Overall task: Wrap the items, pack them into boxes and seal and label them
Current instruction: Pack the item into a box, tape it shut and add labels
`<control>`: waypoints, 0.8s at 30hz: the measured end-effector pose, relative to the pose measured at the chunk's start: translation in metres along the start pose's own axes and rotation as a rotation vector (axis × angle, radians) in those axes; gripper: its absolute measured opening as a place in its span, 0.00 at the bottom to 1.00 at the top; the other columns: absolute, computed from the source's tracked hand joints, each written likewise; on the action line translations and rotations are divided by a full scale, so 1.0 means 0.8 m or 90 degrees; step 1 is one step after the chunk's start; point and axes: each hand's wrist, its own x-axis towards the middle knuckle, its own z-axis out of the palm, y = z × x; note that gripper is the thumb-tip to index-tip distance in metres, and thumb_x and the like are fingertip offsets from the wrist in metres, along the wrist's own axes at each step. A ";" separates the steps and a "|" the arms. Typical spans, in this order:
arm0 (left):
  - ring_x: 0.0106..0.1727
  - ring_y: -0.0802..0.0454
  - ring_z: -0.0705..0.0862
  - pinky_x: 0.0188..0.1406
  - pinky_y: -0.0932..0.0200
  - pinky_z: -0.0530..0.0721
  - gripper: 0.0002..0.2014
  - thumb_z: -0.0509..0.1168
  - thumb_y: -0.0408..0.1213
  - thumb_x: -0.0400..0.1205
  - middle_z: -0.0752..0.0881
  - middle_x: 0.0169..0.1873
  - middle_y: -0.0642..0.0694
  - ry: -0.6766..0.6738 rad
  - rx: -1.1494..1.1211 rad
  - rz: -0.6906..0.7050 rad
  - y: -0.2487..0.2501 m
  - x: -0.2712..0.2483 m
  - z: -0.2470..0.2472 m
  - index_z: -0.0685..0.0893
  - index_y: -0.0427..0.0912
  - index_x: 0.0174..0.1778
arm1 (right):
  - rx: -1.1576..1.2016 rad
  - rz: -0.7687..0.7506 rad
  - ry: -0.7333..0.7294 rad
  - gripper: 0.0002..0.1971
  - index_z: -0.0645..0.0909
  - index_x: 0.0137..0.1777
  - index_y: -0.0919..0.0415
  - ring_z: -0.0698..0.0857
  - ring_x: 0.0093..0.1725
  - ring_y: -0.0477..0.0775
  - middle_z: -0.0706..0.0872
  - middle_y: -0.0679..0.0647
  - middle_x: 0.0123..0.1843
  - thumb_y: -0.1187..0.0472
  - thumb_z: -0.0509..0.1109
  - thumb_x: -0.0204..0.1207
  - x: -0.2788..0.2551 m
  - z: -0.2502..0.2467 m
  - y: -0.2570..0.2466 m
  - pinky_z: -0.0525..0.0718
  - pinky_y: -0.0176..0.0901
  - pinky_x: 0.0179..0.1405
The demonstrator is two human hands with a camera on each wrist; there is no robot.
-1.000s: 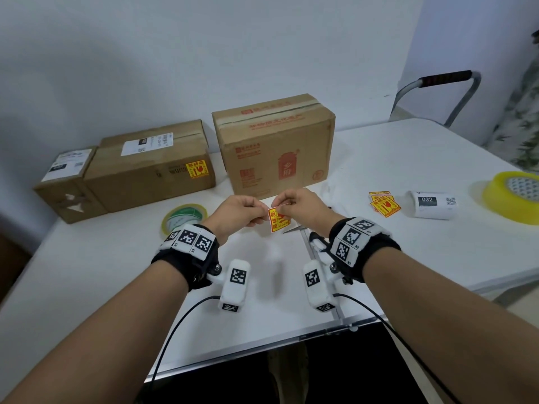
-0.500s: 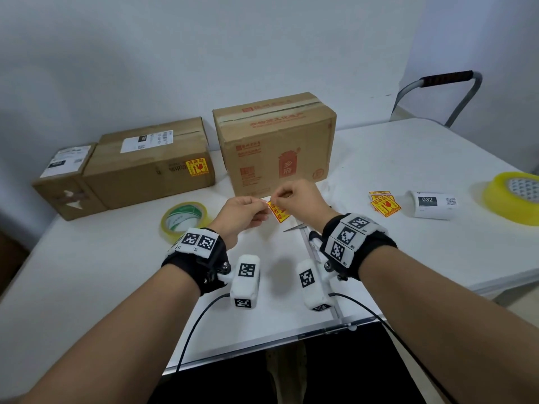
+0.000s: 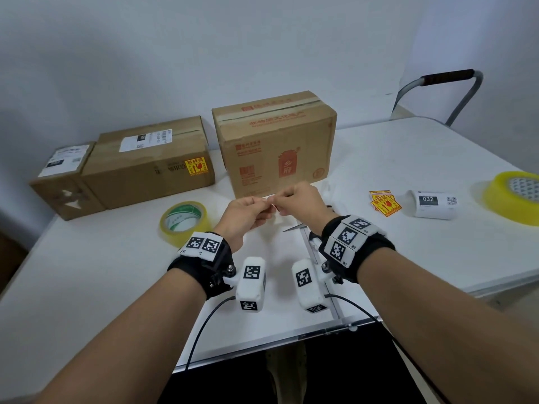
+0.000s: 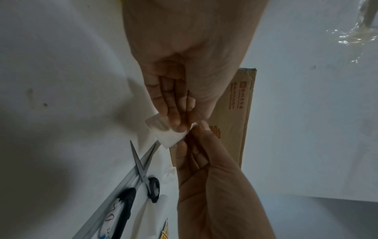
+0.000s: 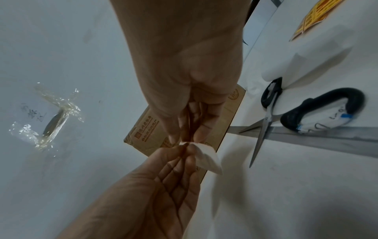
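Just in front of the tall sealed cardboard box (image 3: 277, 147), both hands hold one small sticker (image 4: 171, 134) above the table. My left hand (image 3: 262, 204) pinches its left edge between thumb and fingers. At its top right corner my right hand (image 3: 281, 199) pinches it too. Both wrist views show only the sticker's white backing (image 5: 208, 156). In the head view the sticker is almost hidden between the fingertips, and its yellow printed face does not show.
Two labelled boxes (image 3: 145, 164) (image 3: 64, 176) stand at the back left. A green-cored tape roll (image 3: 183, 220) lies left of my hands, with scissors (image 4: 143, 168) under them. To the right are spare yellow stickers (image 3: 385, 204), a label roll (image 3: 434, 204) and yellow tape (image 3: 513, 196).
Both hands have moved forward and up toward the tall box. The sticker has turned, so its yellow face no longer shows in the head view.
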 end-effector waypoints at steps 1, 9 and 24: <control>0.36 0.59 0.85 0.41 0.67 0.83 0.05 0.69 0.35 0.83 0.90 0.39 0.46 -0.003 0.006 0.004 0.001 -0.001 0.000 0.87 0.37 0.47 | 0.015 0.012 -0.009 0.09 0.89 0.39 0.65 0.87 0.35 0.51 0.88 0.53 0.31 0.58 0.77 0.73 0.000 0.000 0.001 0.89 0.46 0.52; 0.36 0.58 0.85 0.45 0.65 0.83 0.06 0.67 0.34 0.84 0.91 0.41 0.45 -0.041 0.063 0.002 0.008 -0.006 -0.001 0.87 0.38 0.43 | 0.063 0.080 0.007 0.07 0.88 0.43 0.72 0.86 0.32 0.49 0.87 0.57 0.33 0.66 0.72 0.75 0.005 -0.005 0.009 0.90 0.40 0.46; 0.44 0.43 0.87 0.42 0.54 0.86 0.12 0.62 0.42 0.81 0.89 0.42 0.41 0.100 0.804 -0.017 0.021 0.010 -0.082 0.86 0.39 0.43 | 0.346 0.297 0.097 0.11 0.76 0.34 0.67 0.80 0.29 0.54 0.80 0.61 0.31 0.74 0.64 0.78 0.009 -0.025 0.032 0.80 0.40 0.32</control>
